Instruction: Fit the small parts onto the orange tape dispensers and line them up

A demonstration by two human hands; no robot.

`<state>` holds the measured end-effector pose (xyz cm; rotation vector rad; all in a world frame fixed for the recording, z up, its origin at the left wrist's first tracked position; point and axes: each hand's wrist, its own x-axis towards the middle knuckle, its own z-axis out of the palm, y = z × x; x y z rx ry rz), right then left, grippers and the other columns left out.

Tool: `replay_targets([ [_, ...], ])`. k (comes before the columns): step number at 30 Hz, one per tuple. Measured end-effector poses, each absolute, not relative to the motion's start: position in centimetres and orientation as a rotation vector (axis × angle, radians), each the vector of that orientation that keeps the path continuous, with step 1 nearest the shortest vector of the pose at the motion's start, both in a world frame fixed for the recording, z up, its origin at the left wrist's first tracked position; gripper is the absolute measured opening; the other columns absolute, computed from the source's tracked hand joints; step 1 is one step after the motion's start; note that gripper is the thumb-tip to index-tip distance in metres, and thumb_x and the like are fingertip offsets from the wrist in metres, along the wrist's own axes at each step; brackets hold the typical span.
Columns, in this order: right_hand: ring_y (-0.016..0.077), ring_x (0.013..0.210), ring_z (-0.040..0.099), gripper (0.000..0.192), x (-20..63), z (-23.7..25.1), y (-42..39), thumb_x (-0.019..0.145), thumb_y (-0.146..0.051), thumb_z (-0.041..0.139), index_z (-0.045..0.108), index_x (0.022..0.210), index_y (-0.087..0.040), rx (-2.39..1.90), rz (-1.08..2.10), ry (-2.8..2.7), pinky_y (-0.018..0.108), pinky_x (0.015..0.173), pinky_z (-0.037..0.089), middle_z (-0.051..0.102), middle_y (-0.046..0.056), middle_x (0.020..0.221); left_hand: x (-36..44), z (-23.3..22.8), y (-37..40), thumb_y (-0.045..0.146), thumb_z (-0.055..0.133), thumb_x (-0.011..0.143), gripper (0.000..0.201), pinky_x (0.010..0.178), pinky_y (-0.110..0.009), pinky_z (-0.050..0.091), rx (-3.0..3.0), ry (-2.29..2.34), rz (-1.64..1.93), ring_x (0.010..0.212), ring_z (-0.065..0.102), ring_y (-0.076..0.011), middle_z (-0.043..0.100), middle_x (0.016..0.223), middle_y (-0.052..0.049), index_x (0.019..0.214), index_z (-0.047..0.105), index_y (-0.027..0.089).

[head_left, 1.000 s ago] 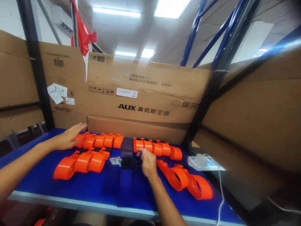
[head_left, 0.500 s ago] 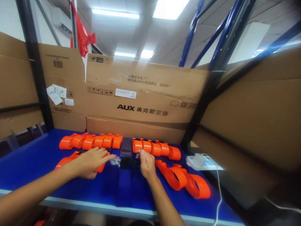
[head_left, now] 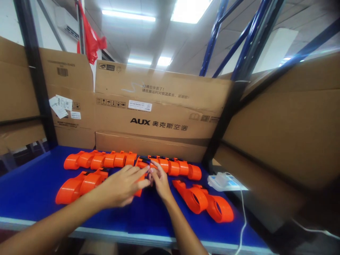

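My left hand (head_left: 123,185) and my right hand (head_left: 160,180) meet at the middle of the blue table (head_left: 34,184), fingertips almost touching. The left fingers are stretched out flat and apart, lying over the end of an orange plastic part (head_left: 138,193). The right fingertips rest on something dark between the two back rows, and the hands hide most of it. I cannot see whether the right fingers grip it. Rows of orange ring-shaped parts lie around both hands: back left (head_left: 98,160), back right (head_left: 176,167), front left (head_left: 78,183), front right (head_left: 208,203).
Big cardboard boxes (head_left: 159,113) wall off the back and right of the table. A white device (head_left: 221,180) with a white cable lies at the right edge. A black post (head_left: 223,117) and blue rack beams rise on the right. A red bag (head_left: 90,39) hangs at the upper left.
My left hand came from the far-left orange row across to the centre and now meets the right hand. The dark upright device seen between the back rows is now hidden by the hands.
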<state>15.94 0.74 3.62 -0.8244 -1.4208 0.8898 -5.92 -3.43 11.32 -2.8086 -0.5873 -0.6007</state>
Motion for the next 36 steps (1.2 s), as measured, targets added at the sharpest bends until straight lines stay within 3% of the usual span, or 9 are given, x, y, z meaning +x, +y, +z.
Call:
replay_targets([
  [3,0.0107,0.049,0.043,0.063,16.1,3.4,1.1,0.085,-0.047,0.065,0.044,0.138,-0.023,-0.784,0.952,-1.35,0.022,0.046,0.038,0.051,-0.006,0.066,-3.7,9.8,-3.6,0.009,0.065,0.074,0.063,0.1,-0.052,0.037,-2.757,-0.504,-0.587,0.123,0.049,-0.0348,0.035,0.155,-0.015,0.132,0.048,0.028],
  [7,0.0103,0.051,0.042,0.057,16.4,3.3,1.4,0.081,-0.041,0.069,0.048,0.131,-0.024,-0.753,0.909,-1.263,0.022,0.05,0.04,0.048,-0.006,0.067,-3.1,8.8,-2.9,0.015,0.063,0.083,0.054,0.103,-0.053,0.035,-2.803,-0.395,-0.65,0.13,0.044,-0.0342,0.037,0.154,-0.015,0.134,0.047,0.028],
  [12,0.0108,0.057,0.049,0.056,16.6,3.2,1.6,0.08,-0.039,0.072,0.051,0.13,-0.021,-0.748,0.919,-1.211,0.022,0.056,0.042,0.054,-0.005,0.069,-3.5,7.8,-1.2,0.053,0.07,0.079,0.084,0.112,-0.055,0.028,-3.027,-0.488,-1.077,0.14,0.03,-0.0369,0.023,0.16,-0.016,0.148,0.03,0.026],
  [14,0.0107,0.058,0.051,0.056,16.6,3.2,1.6,0.08,-0.038,0.073,0.052,0.128,-0.021,-0.742,0.932,-1.189,0.022,0.058,0.043,0.056,-0.004,0.07,-3.0,7.0,-0.1,0.056,0.06,0.086,0.079,0.114,-0.054,0.025,-3.027,-0.68,-1.433,0.143,0.026,-0.0353,0.019,0.161,-0.016,0.15,0.027,0.025],
  [17,0.0121,0.061,0.055,0.055,16.4,3.1,1.7,0.077,-0.04,0.076,0.054,0.125,-0.021,-0.735,0.941,-1.168,0.023,0.061,0.046,0.06,-0.003,0.071,-1.0,5.5,2.0,0.052,0.047,0.095,0.064,0.112,-0.051,0.029,-2.784,-1.144,-2.143,0.139,0.036,-0.03,0.031,0.156,-0.015,0.149,0.028,0.025],
  [21,0.0133,0.061,0.057,0.047,16.4,3.0,1.5,0.076,-0.043,0.076,0.061,0.113,-0.019,-0.802,0.911,-1.172,0.023,0.058,0.046,0.065,-0.001,0.07,1.4,4.1,4.3,0.052,0.061,0.087,0.056,0.108,-0.045,0.037,-2.793,-1.309,-2.709,0.125,0.053,-0.0294,0.058,0.135,-0.013,0.133,0.054,0.021],
  [25,0.0133,0.058,0.056,0.04,16.4,2.8,1.2,0.074,-0.047,0.076,0.067,0.097,-0.015,-0.88,0.91,-1.2,0.023,0.053,0.045,0.067,0.002,0.072,1.6,3.4,5.1,0.05,0.069,0.081,0.051,0.108,-0.044,0.039,-2.834,-1.246,-2.934,0.119,0.06,-0.0302,0.07,0.119,-0.011,0.12,0.066,0.018],
  [29,0.0114,0.049,0.05,0.041,16.1,2.5,1.0,0.074,-0.048,0.072,0.069,0.096,-0.014,-0.912,0.913,-1.234,0.023,0.046,0.043,0.062,-0.001,0.062,0.8,2.7,5.5,0.045,0.075,0.076,0.053,0.11,-0.042,0.037,-2.626,-1.307,-3.079,0.126,0.055,-0.0296,0.069,0.123,-0.011,0.12,0.069,0.016],
  [36,0.0085,0.051,0.042,0.022,16.2,2.5,1.2,0.074,-0.028,0.058,0.07,0.085,-0.013,-0.962,0.905,-1.372,0.018,0.046,0.034,0.054,-0.003,0.061,0.7,2.2,5.4,0.039,0.079,0.072,0.056,0.099,-0.041,0.048,-2.632,-1.408,-3.031,0.113,0.064,-0.0297,0.073,0.113,-0.011,0.121,0.069,0.014],
])
